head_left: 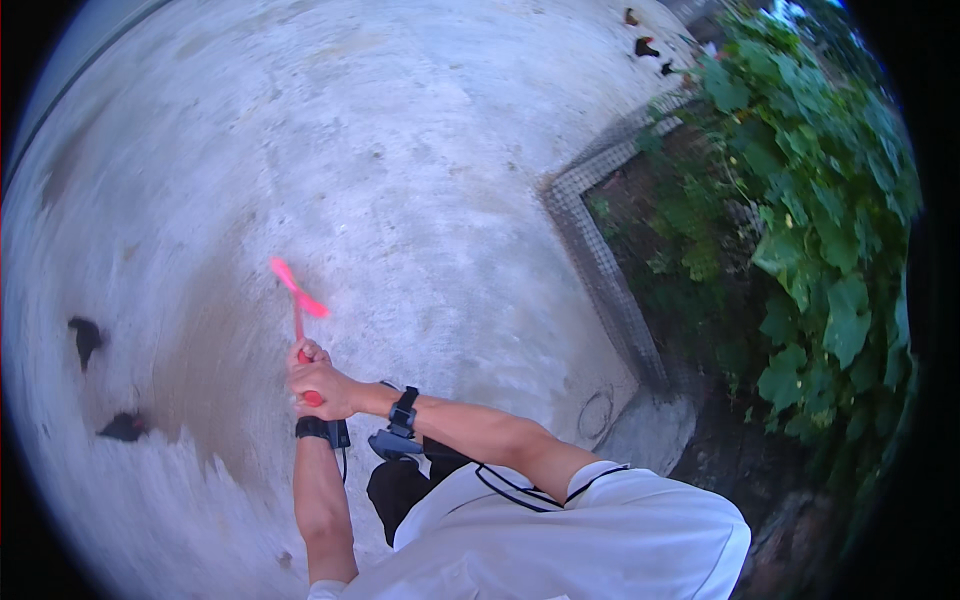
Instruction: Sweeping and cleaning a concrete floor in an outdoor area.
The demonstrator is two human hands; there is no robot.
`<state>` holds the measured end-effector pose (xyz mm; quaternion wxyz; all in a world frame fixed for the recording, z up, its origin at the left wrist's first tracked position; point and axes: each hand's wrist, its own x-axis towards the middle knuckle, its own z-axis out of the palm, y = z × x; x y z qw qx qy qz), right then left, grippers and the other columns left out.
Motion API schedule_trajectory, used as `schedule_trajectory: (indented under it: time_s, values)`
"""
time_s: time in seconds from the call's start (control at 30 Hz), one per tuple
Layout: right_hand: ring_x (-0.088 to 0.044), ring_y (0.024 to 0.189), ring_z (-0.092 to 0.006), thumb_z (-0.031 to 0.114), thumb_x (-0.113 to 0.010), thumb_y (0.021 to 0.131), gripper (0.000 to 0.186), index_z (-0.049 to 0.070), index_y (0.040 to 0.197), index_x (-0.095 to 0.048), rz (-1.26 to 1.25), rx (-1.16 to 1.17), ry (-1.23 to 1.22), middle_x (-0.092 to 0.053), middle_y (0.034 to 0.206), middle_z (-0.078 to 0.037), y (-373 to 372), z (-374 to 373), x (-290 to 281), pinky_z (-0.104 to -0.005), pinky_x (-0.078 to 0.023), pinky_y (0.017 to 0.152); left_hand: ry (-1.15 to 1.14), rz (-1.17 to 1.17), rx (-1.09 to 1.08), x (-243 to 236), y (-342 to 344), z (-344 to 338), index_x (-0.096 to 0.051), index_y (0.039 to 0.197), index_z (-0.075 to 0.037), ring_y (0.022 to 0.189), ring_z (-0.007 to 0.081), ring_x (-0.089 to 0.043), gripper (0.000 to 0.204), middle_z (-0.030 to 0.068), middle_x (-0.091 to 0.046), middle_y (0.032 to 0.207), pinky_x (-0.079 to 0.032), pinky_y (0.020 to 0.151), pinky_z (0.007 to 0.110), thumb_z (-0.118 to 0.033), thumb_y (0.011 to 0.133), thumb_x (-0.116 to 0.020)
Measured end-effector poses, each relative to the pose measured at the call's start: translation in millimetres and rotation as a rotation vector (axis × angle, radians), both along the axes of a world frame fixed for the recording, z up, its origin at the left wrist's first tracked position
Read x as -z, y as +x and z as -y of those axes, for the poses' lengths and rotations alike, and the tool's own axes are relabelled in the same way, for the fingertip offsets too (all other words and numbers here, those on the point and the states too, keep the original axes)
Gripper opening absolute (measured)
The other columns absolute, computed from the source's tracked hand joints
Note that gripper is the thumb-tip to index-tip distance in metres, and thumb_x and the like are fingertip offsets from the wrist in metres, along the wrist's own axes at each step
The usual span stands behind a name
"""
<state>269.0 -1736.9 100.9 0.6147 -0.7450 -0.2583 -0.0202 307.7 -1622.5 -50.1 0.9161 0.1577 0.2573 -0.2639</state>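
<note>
My left hand (pixel 308 353) and my right hand (pixel 334 388) are together in front of me, left of centre. Both are closed around the red handle of a propeller toy (pixel 299 318), whose pink two-bladed top tilts away from me above the ground. Red parts of the handle show at the fingers of both hands. The right hand crosses over the lower part of the left one and hides much of it. Dark straps with small devices sit on both wrists.
Two dark chickens (pixel 87 340) stand on the pale concrete ground (pixel 420 200) at the left; several small birds (pixel 645 47) are far off at upper right. A low mesh-covered border (pixel 608 285) edges a planted bed with leafy green vines (pixel 800 270) on the right.
</note>
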Motion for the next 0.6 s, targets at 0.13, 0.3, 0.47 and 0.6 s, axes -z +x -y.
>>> schedule_trajectory:
  time_s: [0.13, 0.3, 0.47, 0.6]
  values:
    - [-0.05, 0.064, -0.0315, 0.004, -0.063, 0.074, 0.02, 0.002, 0.061, -0.049, 0.031, -0.266, 0.204, -0.051, 0.064, -0.011, -30.8, -2.7, -13.2, -0.04, -0.04, 0.06, 0.323, -0.086, -0.145, -54.5, -41.4, -24.6, -0.04, 0.062, -0.016, 0.046, 0.0086, -0.038, 0.03, -0.0045, -0.039, 0.053, -0.035, 0.047, 0.023, -0.018, 0.087, -0.057]
    - [-0.044, 0.055, -0.0264, 0.001, -0.064, 0.073, 0.026, 0.003, 0.059, -0.043, -0.141, -0.589, 0.116, -0.045, 0.059, -0.009, -69.9, -5.1, -82.3, -0.0356, -0.035, 0.052, 0.041, -0.314, -0.457, -83.9, -116.1, -44.3, -0.049, 0.068, -0.009, 0.052, 0.0166, -0.046, 0.015, 0.0026, -0.048, 0.058, -0.04, 0.053, 0.03, -0.011, 0.08, -0.058]
    - [-0.055, 0.065, -0.024, 0.0, -0.066, 0.075, 0.024, 0.004, 0.063, -0.045, -0.452, -0.851, 0.128, -0.052, 0.064, -0.008, -107.5, -22.8, -67.1, -0.0312, -0.039, 0.061, 0.027, -0.67, -0.808, -42.9, -233.3, -33.4, -0.042, 0.063, -0.011, 0.045, 0.0164, -0.039, 0.019, 0.001, -0.04, 0.052, -0.035, 0.045, 0.031, -0.006, 0.08, -0.05]
    - [-0.059, 0.08, -0.0204, 0.0, -0.063, 0.081, 0.021, 0.002, 0.068, -0.047, -0.721, -0.952, -0.039, -0.057, 0.073, -0.008, -146.6, -51.6, -19.5, -0.0311, -0.043, 0.075, -0.077, -0.934, -0.931, -3.1, -324.6, -47.5, -0.04, 0.066, -0.011, 0.051, 0.0155, -0.042, 0.019, 0.0007, -0.04, 0.055, -0.036, 0.051, 0.029, -0.01, 0.081, -0.052]
